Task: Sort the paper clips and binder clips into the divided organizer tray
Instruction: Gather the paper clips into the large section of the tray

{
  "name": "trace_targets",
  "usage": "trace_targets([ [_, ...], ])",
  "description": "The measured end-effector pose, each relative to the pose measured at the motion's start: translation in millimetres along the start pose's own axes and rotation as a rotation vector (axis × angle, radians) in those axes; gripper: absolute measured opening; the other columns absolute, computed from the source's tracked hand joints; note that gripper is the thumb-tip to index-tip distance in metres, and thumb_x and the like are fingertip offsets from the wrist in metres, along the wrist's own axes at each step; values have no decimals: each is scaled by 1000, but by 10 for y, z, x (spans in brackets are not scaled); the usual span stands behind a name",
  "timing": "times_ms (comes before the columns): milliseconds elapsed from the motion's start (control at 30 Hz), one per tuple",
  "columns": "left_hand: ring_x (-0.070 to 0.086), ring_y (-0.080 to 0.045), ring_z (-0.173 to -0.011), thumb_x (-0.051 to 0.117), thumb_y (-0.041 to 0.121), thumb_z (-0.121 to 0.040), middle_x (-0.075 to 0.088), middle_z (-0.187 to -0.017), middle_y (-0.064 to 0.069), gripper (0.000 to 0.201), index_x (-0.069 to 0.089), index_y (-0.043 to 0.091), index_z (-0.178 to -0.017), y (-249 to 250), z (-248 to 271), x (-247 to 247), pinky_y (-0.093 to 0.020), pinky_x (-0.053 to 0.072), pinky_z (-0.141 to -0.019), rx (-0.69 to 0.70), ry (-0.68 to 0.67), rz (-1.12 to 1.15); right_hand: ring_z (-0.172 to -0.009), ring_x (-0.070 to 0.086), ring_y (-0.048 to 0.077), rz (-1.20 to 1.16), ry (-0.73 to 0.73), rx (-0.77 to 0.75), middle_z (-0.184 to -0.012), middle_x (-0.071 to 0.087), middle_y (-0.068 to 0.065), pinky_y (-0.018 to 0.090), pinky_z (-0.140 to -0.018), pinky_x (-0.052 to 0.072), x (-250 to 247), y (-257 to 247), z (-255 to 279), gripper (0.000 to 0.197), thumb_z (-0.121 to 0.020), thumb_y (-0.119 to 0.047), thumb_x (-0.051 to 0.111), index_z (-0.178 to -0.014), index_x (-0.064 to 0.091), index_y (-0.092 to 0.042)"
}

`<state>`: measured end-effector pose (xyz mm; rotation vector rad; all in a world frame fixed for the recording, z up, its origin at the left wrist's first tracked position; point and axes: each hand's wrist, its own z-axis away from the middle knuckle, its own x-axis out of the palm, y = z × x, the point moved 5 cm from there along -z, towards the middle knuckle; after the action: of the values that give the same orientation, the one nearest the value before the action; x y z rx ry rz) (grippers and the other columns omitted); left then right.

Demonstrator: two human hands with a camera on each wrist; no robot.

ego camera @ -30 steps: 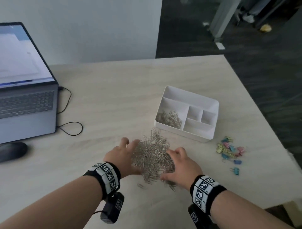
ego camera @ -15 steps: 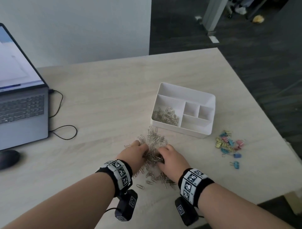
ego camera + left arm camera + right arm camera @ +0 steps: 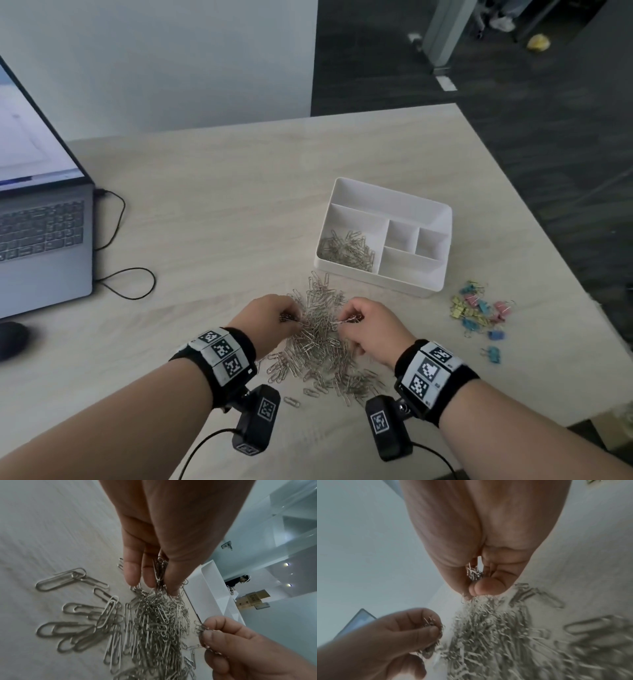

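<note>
The paper clips (image 3: 322, 342) are bare, shiny metal wire. The organizer tray (image 3: 424, 287) looks like smooth white plastic, and the bench (image 3: 222, 192) shows a pale, matt wood grain.

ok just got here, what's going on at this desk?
A person is sorting clips. The left hand and right hand each pinch a small bunch of paper clips from the pile on the table. The tray already has paper clips in its large left compartment; the other compartments look empty. The colored binder clips lie untouched to the tray's right.
</note>
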<state>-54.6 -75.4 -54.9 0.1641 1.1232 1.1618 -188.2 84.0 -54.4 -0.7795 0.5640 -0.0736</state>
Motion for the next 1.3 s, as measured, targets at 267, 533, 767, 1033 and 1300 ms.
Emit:
trace_targets([
  [267, 66, -13, -69, 68, 26, -88, 65, -90, 9, 2, 66, 25, -87, -28, -97, -120, -32, 61, -63, -15, -5, 15, -58, 57, 12, -153, 76, -69, -75, 64, 2, 29, -58, 55, -423, -587, -305, 8, -90, -11, 68, -93, 63, -17],
  [533, 65, -9, -63, 68, 24, -88, 66, -89, 8, 4, 65, 25, -85, 162, -218, -302, -30, 59, -65, 21, 31, 59, -58, 58, 14, 328, 157, -165, -83, 68, 0, 23, -50, 38, -575, -902, -904, 10, -90, -14, 61, -90, 62, -24],
  [767, 69, -14, -58, 70, 24, -88, 70, -81, 6, 6, 66, 28, -85, 546, -452, -569, -32, 61, -63, 59, 72, 154, -111, 58, 21, 496, 94, -267, -126, 63, 3, 29, -94, 44, -516, -816, -860, 28, -95, -17, 58, -123, 64, -18],
  [1033, 64, -14, -67, 67, 21, -86, 69, -87, 5, 3, 67, 23, -88, 1179, -1016, -677, -26, 51, -63, 205, 138, 15, -94, 57, 5, 251, 245, -473, -104, 64, -7, 18, -88, 45, -698, -473, -252, 13, -95, -17, 59, -102, 69, -16],
  [1300, 62, -24, -98, 60, 22, -89, 69, -108, -3, 18, 68, 19, -106, 1462, -1412, -462, -28, 45, -82, 229, 111, -355, -115, 51, 6, 240, 249, -492, -119, 62, -8, 13, -101, 30, -659, -272, -93, 15, -95, -21, 58, -104, 70, -19],
])
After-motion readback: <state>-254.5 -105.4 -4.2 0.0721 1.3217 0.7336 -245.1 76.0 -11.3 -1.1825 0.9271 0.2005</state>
